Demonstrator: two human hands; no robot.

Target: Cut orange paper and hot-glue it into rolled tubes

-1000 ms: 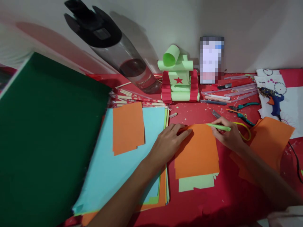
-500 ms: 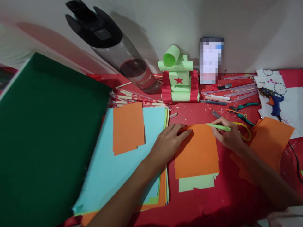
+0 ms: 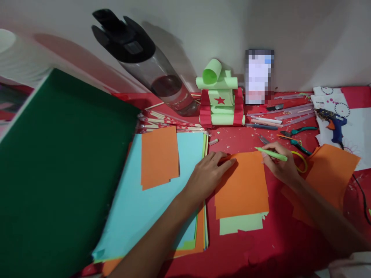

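Note:
An orange sheet of paper [image 3: 242,185] lies on the red tabletop, partly covering a pale green sheet [image 3: 242,224]. My left hand [image 3: 211,170] rests flat on its upper left corner, the thumb over the paper and the other fingers along the top edge. Between the fingertips of my right hand [image 3: 279,164] is a slim light green pen [image 3: 274,154], pointing left. Its tip is at the orange sheet's upper right corner; whether it touches the paper I cannot tell. Below that hand lie more orange sheets [image 3: 333,173] and a yellow loop [image 3: 303,158].
Blue paper [image 3: 162,212] tops a stack at left, bearing smaller orange pieces [image 3: 159,158]. A dark green board [image 3: 63,173] leans beside it. Behind stand a bottle [image 3: 162,77], a green paper model [image 3: 222,98] and a phone [image 3: 259,77]. Pliers [image 3: 301,143] and a glue gun [image 3: 336,123] lie right.
My right hand has shifted slightly right, and the pen has tilted, its rear end lower and further right. My left hand stays on the orange sheet. The view has shifted a little.

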